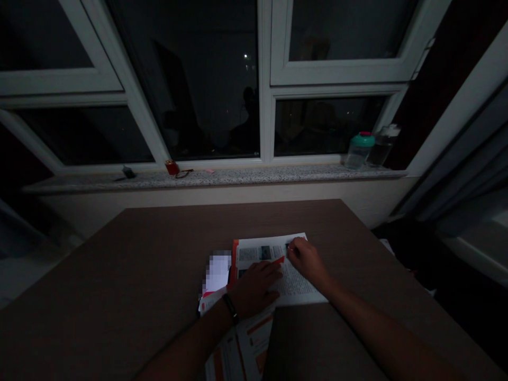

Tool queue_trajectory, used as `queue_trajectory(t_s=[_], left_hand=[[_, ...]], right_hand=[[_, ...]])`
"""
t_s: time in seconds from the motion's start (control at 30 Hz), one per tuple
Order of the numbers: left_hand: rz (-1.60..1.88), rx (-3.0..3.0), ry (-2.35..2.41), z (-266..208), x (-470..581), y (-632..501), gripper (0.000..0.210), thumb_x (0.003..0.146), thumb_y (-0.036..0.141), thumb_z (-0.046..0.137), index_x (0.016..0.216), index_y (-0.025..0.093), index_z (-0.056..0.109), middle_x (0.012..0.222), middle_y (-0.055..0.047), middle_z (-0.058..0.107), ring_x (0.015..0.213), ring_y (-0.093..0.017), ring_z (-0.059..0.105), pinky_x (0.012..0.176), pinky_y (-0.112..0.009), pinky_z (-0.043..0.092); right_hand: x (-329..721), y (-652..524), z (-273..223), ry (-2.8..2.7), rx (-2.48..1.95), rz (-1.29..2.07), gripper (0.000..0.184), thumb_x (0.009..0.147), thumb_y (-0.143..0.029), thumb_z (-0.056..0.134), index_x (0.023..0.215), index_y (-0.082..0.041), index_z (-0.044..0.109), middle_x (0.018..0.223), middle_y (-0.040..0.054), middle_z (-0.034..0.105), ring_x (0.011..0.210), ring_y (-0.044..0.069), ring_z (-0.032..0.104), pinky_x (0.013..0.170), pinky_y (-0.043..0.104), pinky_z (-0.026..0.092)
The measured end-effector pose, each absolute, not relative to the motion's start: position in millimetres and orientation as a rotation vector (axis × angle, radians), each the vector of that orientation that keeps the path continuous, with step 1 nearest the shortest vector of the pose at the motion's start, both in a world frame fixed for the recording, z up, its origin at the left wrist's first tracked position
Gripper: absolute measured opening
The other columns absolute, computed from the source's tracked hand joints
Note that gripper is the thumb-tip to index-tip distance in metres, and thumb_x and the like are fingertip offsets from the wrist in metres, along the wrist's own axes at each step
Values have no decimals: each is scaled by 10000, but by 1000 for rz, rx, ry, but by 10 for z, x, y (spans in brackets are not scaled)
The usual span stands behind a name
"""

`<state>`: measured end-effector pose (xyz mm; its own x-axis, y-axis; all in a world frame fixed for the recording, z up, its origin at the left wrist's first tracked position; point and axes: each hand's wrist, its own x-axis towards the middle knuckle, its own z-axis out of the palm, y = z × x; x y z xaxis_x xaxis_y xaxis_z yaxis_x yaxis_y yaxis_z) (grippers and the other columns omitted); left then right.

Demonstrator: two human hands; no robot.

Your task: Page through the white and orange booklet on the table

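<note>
dim throughout — one bright, pixelated patch (219, 271) — dark corners perhaps blurred

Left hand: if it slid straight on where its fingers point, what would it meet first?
Probably the right hand, curled just ahead over the printed page; an orange strip shows right by the left hand. Depth between the hands is unclear.

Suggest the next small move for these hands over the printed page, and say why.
Probably, ease the right hand slightly toward the orange-red strip: its curled fingers are just beside the strip's tip, and the left hand lies across the printed page, which should steady it. Whether the right hand holds anything is unclear.
</note>
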<state>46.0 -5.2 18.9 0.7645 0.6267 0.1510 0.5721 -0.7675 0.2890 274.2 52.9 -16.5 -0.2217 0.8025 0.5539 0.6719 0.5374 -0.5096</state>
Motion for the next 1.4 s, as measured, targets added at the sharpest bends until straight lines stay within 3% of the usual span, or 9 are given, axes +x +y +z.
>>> queue_trajectory(t_s=[0.4, 0.9, 1.4], left_hand=[[354, 2721, 937, 164, 471, -53, 509, 925, 278, 575, 1406, 228, 417, 1512, -72, 400, 1366, -254, 366, 1129, -451, 313], [405, 2683, 1110, 88, 455, -11, 484, 896, 221, 577, 1362, 249, 448, 1514, -60, 392, 1377, -258, 350, 1119, -475, 336], [296, 2763, 1091, 201, 523, 187, 475, 904, 223, 581, 1361, 222, 452, 1459, -81, 465, 1312, -262, 426, 1079, -468, 367]], right_hand=[[2728, 429, -148, -2259, -810, 324, 150, 836, -108, 537, 759, -218, 470, 766, 15, 520, 735, 171, 513, 646, 264, 393], [2720, 510, -185, -2035, -1118, 344, 157, 843, -132, 540, 746, -216, 449, 735, -3, 528, 678, 157, 506, 622, 250, 371], [2692, 593, -69, -2251, -920, 421, 149, 846, -112, 550, 759, -214, 486, 760, -2, 550, 711, 150, 533, 646, 241, 389]])
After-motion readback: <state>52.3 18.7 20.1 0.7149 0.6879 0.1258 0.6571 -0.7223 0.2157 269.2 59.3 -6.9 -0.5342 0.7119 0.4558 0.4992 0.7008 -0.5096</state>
